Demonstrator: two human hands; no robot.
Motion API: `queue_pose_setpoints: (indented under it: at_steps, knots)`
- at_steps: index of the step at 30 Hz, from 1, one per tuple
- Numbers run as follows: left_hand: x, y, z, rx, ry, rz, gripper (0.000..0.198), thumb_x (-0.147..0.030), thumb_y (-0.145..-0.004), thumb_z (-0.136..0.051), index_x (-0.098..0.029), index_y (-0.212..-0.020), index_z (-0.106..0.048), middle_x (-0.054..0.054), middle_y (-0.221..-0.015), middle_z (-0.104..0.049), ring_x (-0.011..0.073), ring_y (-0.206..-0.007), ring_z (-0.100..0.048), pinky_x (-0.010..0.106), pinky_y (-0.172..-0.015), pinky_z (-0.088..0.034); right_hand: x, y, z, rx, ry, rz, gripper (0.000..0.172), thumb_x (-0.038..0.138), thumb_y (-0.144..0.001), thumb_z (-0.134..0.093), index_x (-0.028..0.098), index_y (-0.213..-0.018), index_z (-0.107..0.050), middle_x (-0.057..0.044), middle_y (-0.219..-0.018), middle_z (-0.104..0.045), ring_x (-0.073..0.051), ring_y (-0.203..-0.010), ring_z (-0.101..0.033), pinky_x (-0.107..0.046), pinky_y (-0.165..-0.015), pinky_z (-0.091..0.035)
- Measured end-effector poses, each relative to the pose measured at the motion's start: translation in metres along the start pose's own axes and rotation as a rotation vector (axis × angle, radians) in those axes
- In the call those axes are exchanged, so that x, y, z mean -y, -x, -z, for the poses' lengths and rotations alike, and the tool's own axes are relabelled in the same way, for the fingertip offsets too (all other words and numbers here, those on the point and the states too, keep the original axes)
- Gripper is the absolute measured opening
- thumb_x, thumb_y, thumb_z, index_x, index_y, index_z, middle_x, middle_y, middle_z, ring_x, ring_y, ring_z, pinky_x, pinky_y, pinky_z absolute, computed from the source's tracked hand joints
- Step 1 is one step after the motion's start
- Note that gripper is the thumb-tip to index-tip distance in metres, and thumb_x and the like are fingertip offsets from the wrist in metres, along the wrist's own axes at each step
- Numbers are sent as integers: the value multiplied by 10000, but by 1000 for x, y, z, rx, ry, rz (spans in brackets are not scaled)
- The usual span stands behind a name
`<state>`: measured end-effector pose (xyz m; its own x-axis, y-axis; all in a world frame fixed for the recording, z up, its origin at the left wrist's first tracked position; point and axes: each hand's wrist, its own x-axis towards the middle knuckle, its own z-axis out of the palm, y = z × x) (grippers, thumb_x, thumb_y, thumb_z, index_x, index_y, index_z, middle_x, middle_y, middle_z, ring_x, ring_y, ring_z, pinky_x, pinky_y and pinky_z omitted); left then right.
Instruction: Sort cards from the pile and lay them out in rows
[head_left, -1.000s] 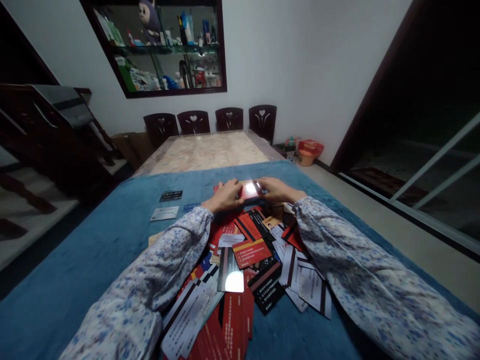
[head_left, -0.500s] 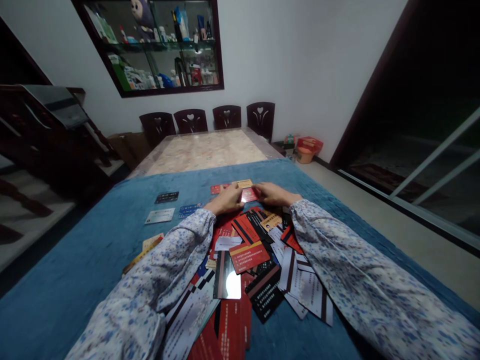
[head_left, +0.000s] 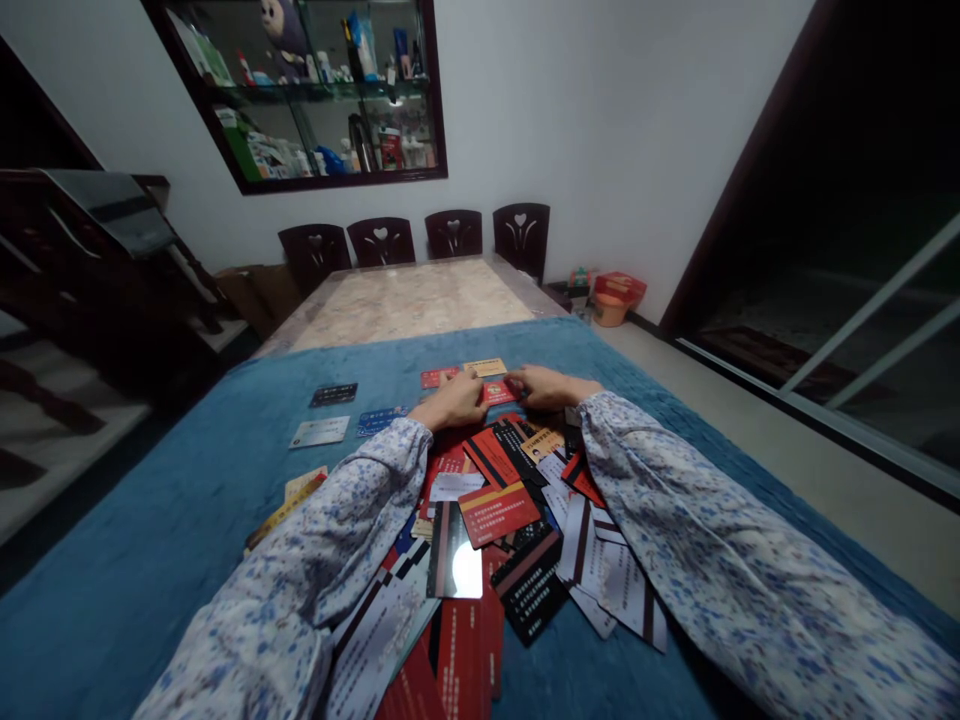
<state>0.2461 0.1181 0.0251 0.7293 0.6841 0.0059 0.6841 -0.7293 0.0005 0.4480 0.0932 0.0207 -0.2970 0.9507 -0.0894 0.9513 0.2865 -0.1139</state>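
Note:
A small red card is between my two hands, just beyond a heap of cards. My left hand has its fingers closed at the card's left edge, and my right hand grips the right edge. Behind it lie a yellow card and another red card, partly covered by my left fingers. Under my forearms spreads the heap, with a red-orange card on top, a black card and several white and red ones.
On the blue cloth to the left lie a black card, a white card, a blue card and yellowish cards. Past the cloth the bare tabletop reaches dark chairs by the wall.
The bright glare on the red card between my hands is gone, so its face shows more clearly and it seems slightly lower. My hands have barely moved.

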Motion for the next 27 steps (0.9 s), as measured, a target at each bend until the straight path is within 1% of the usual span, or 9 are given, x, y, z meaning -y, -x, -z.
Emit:
queue_pose_setpoints:
  at_steps: [4,9,12,17,20,23,27]
  knots:
    - [2,0,-2,3,9,-4,278,-316,-926,-522,-135,-1016,-713,194,-1192,-641,355,-1130,-598,564,-990,-458,-3,-1,-1,5,2,31,303,234,-847,-646,168,-1139,-692,-114,-1056,-698,-208,-906,-643,-240,-738,-436]
    - [3,-1,-3,-1,6,-12,270,-299,-920,-525,-134,-988,-728,190,-1171,-654,351,-1118,-603,544,-979,-464,-5,-3,-5,-64,-31,17,347,323,-883,-663,177,-1196,-690,-119,-1080,-694,-208,-910,-651,-248,-773,-450]
    - [4,-1,-4,-5,12,-25,265,-293,-921,-527,-134,-954,-736,191,-1161,-659,353,-1113,-610,530,-966,-469,-4,-4,-7,-56,-10,1,338,305,-888,-660,179,-1199,-699,-121,-1097,-686,-205,-912,-656,-249,-774,-448]
    - [3,1,-2,-4,1,-33,290,-270,-925,-490,-132,-930,-745,195,-1153,-667,362,-1126,-604,540,-953,-469,-1,-2,-8,-83,-6,56,307,266,-918,-609,168,-1189,-713,-116,-1086,-685,-199,-927,-648,-246,-789,-443]
    - [2,2,-1,-6,2,-41,292,-260,-912,-488,-130,-914,-750,197,-1141,-673,357,-1113,-607,538,-949,-466,-2,-1,-9,-105,-11,66,274,238,-903,-617,165,-1143,-728,-109,-1064,-686,-193,-917,-638,-245,-783,-438]
    - [2,3,-2,-16,3,-42,282,-238,-902,-488,-132,-926,-748,192,-1126,-680,357,-1105,-611,539,-950,-458,-2,-1,-11,-129,-28,79,239,231,-891,-624,178,-1091,-743,-96,-1044,-689,-185,-887,-626,-247,-763,-431]
    - [2,2,-3,-36,15,-26,264,-210,-899,-488,-136,-950,-737,189,-1129,-694,358,-1094,-617,534,-940,-454,-3,-1,-12,-132,-26,89,259,206,-887,-621,176,-1111,-748,-97,-1042,-691,-180,-873,-622,-246,-763,-423]
